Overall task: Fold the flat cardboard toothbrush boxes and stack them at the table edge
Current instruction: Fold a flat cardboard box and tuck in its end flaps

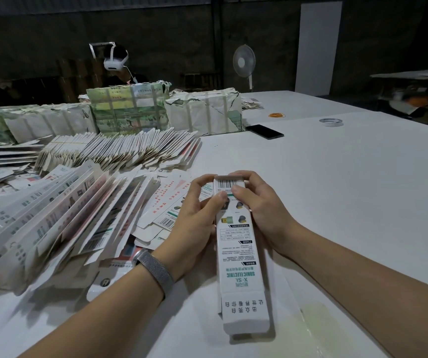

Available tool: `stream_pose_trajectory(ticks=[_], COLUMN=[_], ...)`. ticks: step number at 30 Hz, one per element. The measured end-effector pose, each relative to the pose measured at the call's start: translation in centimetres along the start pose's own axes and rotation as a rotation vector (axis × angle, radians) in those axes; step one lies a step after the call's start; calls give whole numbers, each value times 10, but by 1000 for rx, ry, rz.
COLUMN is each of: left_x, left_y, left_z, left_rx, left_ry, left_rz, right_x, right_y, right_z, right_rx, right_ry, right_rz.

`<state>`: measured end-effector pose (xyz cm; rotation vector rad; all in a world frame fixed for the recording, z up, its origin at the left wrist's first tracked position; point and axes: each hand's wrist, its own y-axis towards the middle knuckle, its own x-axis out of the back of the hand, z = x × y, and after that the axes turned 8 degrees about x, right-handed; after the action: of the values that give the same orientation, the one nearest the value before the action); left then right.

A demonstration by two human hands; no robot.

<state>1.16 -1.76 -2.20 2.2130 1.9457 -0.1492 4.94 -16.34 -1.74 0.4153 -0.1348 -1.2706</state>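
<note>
"SONIC ELECTRIC X-S1" toothbrush box (241, 257) between both hands.

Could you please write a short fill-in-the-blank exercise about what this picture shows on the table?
1. Both hands grip the far end of one long ____, the left hand and right hand on either side.
2. The left wrist wears a ____.
3. Beyond the hands, a dark ____ lies flat on the white table.

Missing words: toothbrush box; mesh wristband; phone.
</note>
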Motion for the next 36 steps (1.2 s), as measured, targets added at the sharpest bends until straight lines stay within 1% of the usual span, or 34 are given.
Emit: stream_pose_trajectory(ticks=[7,11,17,27,31,36], left_x=[-1,-1,-4,-6,-6,-6], left_y=[-1,-3,-4,-2,-2,-3], left_z=[-1,-3,-3,-3,-4,-4], left_rx=[3,-6,18,20,20,28], left_ry=[14,42,50,139,193,195], left_rz=[3,23,102,46,64,77], right_x=[2,2,5,4,4,4], right_y=[1,-1,1,2,2,4], right_z=[3,7,11,7,6,8], right_rx=[-6,-27,-84,-101,-103,-131], right_ry=[-7,75,75,49,72,78], right_rz=[10,4,-78,-156,-194,-184])
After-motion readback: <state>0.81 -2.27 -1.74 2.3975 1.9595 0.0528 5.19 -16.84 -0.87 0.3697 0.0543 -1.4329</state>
